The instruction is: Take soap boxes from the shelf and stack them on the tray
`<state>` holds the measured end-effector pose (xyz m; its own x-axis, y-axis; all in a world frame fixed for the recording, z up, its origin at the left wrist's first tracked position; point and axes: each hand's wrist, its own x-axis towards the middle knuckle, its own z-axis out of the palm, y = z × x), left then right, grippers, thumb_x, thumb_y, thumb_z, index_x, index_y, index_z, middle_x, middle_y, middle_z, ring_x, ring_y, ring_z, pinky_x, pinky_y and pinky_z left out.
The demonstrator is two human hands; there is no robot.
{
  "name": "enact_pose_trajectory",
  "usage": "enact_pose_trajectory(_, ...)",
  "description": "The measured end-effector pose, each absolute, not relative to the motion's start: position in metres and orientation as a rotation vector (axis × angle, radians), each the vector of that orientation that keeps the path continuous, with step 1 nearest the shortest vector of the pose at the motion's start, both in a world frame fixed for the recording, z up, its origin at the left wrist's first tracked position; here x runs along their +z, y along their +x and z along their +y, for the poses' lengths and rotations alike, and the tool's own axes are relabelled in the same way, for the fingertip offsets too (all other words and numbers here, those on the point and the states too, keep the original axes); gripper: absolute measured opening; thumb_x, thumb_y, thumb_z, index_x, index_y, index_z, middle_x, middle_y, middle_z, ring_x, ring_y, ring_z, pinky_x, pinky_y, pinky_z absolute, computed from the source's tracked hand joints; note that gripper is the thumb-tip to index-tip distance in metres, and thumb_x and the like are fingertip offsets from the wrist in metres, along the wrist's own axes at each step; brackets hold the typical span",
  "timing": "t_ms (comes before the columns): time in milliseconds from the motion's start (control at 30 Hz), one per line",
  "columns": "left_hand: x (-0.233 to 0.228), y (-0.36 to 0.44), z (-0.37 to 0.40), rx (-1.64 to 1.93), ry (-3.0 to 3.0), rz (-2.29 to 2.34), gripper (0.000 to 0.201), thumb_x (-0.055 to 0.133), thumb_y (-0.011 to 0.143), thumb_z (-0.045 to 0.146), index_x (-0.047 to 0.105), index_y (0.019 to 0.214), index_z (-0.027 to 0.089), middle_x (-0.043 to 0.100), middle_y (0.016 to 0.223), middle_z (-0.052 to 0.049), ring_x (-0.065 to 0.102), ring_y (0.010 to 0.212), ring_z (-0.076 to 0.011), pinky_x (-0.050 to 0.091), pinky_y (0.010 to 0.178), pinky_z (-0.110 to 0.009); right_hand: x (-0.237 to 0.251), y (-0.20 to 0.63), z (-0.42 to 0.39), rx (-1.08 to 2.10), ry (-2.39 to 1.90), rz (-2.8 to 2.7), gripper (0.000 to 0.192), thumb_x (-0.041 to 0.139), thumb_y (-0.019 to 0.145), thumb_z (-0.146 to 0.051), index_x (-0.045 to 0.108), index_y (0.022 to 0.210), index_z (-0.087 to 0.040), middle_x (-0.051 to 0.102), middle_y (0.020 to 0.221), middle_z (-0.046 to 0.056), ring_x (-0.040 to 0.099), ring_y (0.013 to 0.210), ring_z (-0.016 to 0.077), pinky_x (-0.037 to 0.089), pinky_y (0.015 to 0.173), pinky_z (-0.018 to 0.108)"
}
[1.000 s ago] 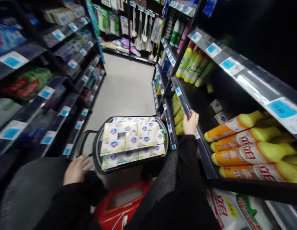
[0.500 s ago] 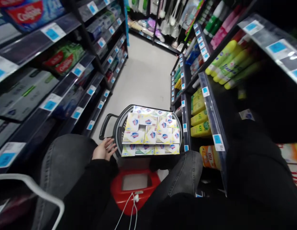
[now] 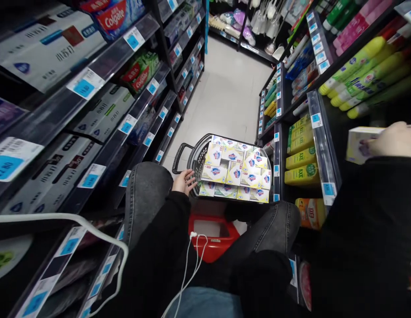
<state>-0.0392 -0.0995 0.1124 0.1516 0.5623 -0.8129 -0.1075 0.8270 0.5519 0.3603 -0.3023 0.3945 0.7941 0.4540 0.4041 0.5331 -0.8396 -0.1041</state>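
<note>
Head view, looking down an aisle between shelving. Left hand (image 3: 184,182): extended forward from a black sleeve above the left knee, fingers spread loosely apart and resting against the near-left rim of the grey basket (image 3: 194,160); it grips nothing. Right hand (image 3: 392,139): raised at the right edge of the view, arm bent with the black sleeve filling the lower right, fingers closed around a pale soap box (image 3: 359,144) held inside the right-hand shelf (image 3: 319,145), below the row of yellow-green bottles (image 3: 357,73). Stacked soap boxes (image 3: 236,170), white and yellow with a blue-and-red emblem, fill the basket, which stands on the floor ahead of a red stool (image 3: 212,234) between the knees. Toothpaste cartons (image 3: 109,13) occupy the left shelves. White cable (image 3: 188,269) hangs over the lap.
</note>
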Motion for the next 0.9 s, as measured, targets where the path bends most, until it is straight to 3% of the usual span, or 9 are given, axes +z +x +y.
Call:
enact_pose_trajectory(67, 0.113, -0.041, -0.099, 0.503, 0.417, 1.331, 0.028, 0.045, 0.095, 0.034, 0.065, 0.106, 0.018, 0.061, 0.128, -0.009, 0.061, 0.098, -0.0188, 0.054, 0.084, -0.031, 0.391, 0.325, -0.311, -0.17, -2.513, -0.843, 0.068, 0.077, 0.051, -0.074, 0.068, 0.084, -0.015, 0.064, 0.113, 0.024, 0.051, 0.12, 0.044, 0.033, 0.084, 0.063)
enact_pose_trajectory(133, 0.115, -0.044, -0.099, 0.508, 0.418, 1.324, 0.028, 0.044, 0.095, 0.033, 0.065, 0.105, 0.018, 0.062, 0.126, -0.009, 0.061, 0.096, -0.0184, 0.054, 0.083, -0.031, 0.379, 0.283, -0.314, 0.193, -2.136, -0.887, 0.066, 0.076, 0.05, -0.074, 0.067, 0.092, -0.023, 0.068, 0.102, 0.014, 0.061, 0.105, 0.036, 0.043, 0.083, 0.058)
enact_pose_trajectory(267, 0.115, -0.046, -0.099, 0.514, 0.412, 1.319, 0.025, 0.045, 0.094, 0.033, 0.065, 0.097, 0.018, 0.062, 0.128, -0.009, 0.061, 0.091, -0.0169, 0.054, 0.081, -0.029, 0.345, 0.211, -0.307, 0.649, -1.436, -0.629, 0.044, 0.069, 0.073, -0.059, 0.064, 0.102, -0.027, 0.062, 0.096, 0.003, 0.062, 0.078, 0.0173, 0.058, 0.08, 0.042)
enact_pose_trajectory(367, 0.112, -0.045, -0.099, 0.514, 0.412, 1.304, 0.024, 0.047, 0.094, 0.034, 0.065, 0.093, 0.017, 0.062, 0.126, -0.009, 0.062, 0.091, -0.017, 0.054, 0.081, -0.029, 0.328, 0.183, -0.304, 0.845, -1.283, -0.51, 0.03, 0.054, 0.088, -0.047, 0.064, 0.108, -0.028, 0.061, 0.109, 0.002, 0.061, 0.087, 0.0141, 0.057, 0.09, 0.035)
enact_pose_trajectory(433, 0.11, -0.044, -0.1, 0.514, 0.414, 1.294, 0.025, 0.047, 0.094, 0.035, 0.066, 0.093, 0.018, 0.063, 0.124, -0.01, 0.063, 0.092, -0.0178, 0.054, 0.082, -0.03, 0.317, 0.179, -0.308, 0.883, -1.352, -0.527, 0.035, 0.046, 0.091, -0.051, 0.063, 0.11, -0.027, 0.061, 0.117, 0.006, 0.06, 0.098, 0.0187, 0.054, 0.095, 0.042)
enact_pose_trajectory(533, 0.108, -0.043, -0.102, 0.51, 0.419, 1.287, 0.026, 0.048, 0.094, 0.036, 0.067, 0.094, 0.018, 0.064, 0.122, -0.011, 0.063, 0.095, -0.0194, 0.054, 0.085, -0.034, 0.296, 0.188, -0.317, 0.888, -1.464, -0.571, 0.058, 0.033, 0.089, -0.07, 0.062, 0.109, -0.024, 0.062, 0.116, 0.014, 0.059, 0.099, 0.0267, 0.052, 0.091, 0.055)
enact_pose_trajectory(633, 0.109, -0.042, -0.104, 0.498, 0.426, 1.284, 0.026, 0.048, 0.093, 0.036, 0.067, 0.093, 0.017, 0.063, 0.124, -0.011, 0.062, 0.101, -0.0209, 0.054, 0.087, -0.035, 0.27, 0.207, -0.326, 0.879, -1.539, -0.661, 0.072, 0.025, 0.085, -0.077, 0.059, 0.113, -0.02, 0.061, 0.114, 0.017, 0.06, 0.096, 0.0277, 0.053, 0.086, 0.053)
enact_pose_trajectory(767, 0.109, -0.042, -0.105, 0.495, 0.445, 1.279, 0.026, 0.05, 0.093, 0.037, 0.067, 0.093, 0.017, 0.063, 0.124, -0.012, 0.061, 0.105, -0.0232, 0.053, 0.088, -0.036, 0.236, 0.249, -0.328, 0.642, -1.734, -0.763, 0.062, 0.042, 0.083, -0.068, 0.053, 0.118, -0.018, 0.062, 0.111, 0.014, 0.061, 0.096, 0.0266, 0.052, 0.087, 0.047)
enact_pose_trajectory(900, 0.106, -0.04, -0.104, 0.493, 0.458, 1.29, 0.024, 0.052, 0.092, 0.036, 0.067, 0.089, 0.017, 0.065, 0.119, -0.012, 0.063, 0.096, -0.0216, 0.054, 0.085, -0.036, 0.207, 0.296, -0.309, 0.258, -2.193, -1.044, 0.065, 0.069, 0.063, -0.058, 0.056, 0.112, -0.017, 0.061, 0.103, 0.011, 0.06, 0.093, 0.0278, 0.051, 0.087, 0.045)
